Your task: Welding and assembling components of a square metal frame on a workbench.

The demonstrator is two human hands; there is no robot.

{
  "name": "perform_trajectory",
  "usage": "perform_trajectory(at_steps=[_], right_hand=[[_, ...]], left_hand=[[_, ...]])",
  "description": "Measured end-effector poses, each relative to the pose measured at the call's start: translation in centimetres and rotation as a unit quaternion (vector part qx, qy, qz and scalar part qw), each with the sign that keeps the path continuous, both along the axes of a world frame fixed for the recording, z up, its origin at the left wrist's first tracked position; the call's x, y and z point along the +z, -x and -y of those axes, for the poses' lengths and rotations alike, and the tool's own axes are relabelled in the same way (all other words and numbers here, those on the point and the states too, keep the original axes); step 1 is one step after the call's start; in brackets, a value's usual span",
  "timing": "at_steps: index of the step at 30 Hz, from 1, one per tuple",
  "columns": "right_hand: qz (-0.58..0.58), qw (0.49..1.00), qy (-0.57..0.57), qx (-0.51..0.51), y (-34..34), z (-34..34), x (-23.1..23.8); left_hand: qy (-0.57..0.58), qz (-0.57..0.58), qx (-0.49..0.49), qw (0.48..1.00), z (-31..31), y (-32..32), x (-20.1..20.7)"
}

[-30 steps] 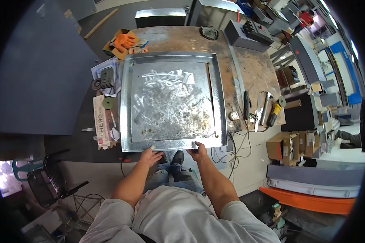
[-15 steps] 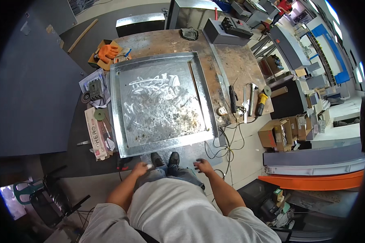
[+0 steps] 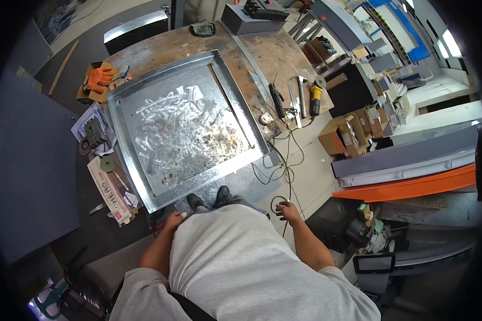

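My left hand hangs low beside my body, near the front left corner of a shallow metal tray. Its fingers are closed around a small white object, mostly hidden and too small to name. My right hand is held out over the floor on the right, its fingers loosely apart with nothing in them. Close by it run several cables. The square tray has raised shiny walls, with white smears and dark specks on its base. A dark narrow strip lies along its right inner side.
On the worn workbench lie a yellow angle grinder, a hammer and a tape measure. Orange gloves and a long carton are at left. Cardboard boxes and an orange panel stand right.
My view has turned, so the tray and bench appear tilted and shifted up and left. My right hand has swung outward to the right. My left hand stays closed beside my body.
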State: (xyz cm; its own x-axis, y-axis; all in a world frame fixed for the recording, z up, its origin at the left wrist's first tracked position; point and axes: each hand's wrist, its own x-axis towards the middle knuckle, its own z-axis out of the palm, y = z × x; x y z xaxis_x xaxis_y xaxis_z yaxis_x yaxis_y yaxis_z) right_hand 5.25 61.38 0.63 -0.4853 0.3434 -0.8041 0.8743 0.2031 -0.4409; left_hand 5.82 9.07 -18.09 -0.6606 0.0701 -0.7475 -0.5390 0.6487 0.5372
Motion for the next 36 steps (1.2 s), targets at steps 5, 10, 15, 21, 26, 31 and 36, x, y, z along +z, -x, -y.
perform_trajectory(at_steps=[5,10,15,21,26,31,36], right_hand=[[0.012,0.999,-0.005,0.052,2.1,2.3,-0.1],[-0.02,0.997,0.014,0.067,4.8,2.2,-1.0],[-0.011,0.997,0.042,0.071,7.1,-0.2,-3.5],[0.047,0.993,0.078,0.079,10.4,-4.7,-7.0],[0.058,0.989,0.105,0.084,13.8,-7.4,-9.4],[0.054,0.982,0.14,0.115,17.6,-8.7,-11.5],[0.063,0.973,0.169,0.14,20.5,-10.0,-13.4]], left_hand=[[0.017,-0.043,-0.037,0.998,0.2,1.7,-0.7],[-0.017,-0.087,-0.024,0.996,2.4,1.0,-0.6],[-0.031,-0.074,0.063,0.995,3.8,-1.0,1.2],[0.084,-0.078,0.068,0.991,0.5,-1.8,5.1],[0.06,-0.106,0.117,0.986,-4.5,0.0,9.9],[0.061,-0.083,0.181,0.978,-9.8,0.8,14.7],[0.104,-0.03,0.235,0.966,-13.4,-0.4,16.3]])
